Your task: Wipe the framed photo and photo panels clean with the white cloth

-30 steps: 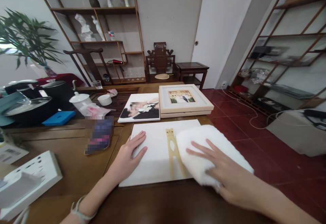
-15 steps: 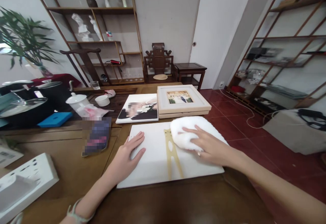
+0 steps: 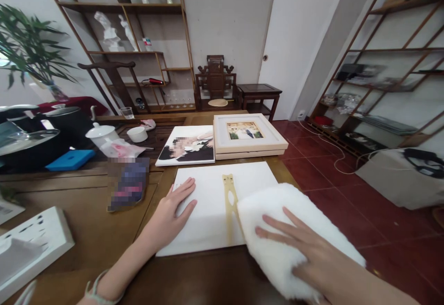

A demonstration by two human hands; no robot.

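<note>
A white flat panel point(image 3: 204, 231), which looks like the back of a picture, lies on the table with a gold two-legged metal piece point(image 3: 228, 186) fixed at its middle. My left hand point(image 3: 176, 210) rests flat on the panel's left side, fingers stretched out. My right hand point(image 3: 294, 238) has a fluffy white cloth point(image 3: 270, 198), its fingers spread over the top and its thumb tucked into a fold. The cloth covers the panel's lower right corner and hangs past its front edge. One leg of the gold piece is partly hidden under it.
Behind the panel lie a photo print point(image 3: 189, 150) and a framed picture point(image 3: 222, 141) on a box. To the left are a pixelated packet point(image 3: 128, 185), a blue box point(image 3: 71, 159), a white teapot point(image 3: 102, 134) and a power strip point(image 3: 38, 245). Red tiled floor point(image 3: 391, 212) shows at right.
My right hand has moved the cloth toward me and down to the right, off the panel's upper right. The cloth now lies more spread out. My left hand stays on the panel.
</note>
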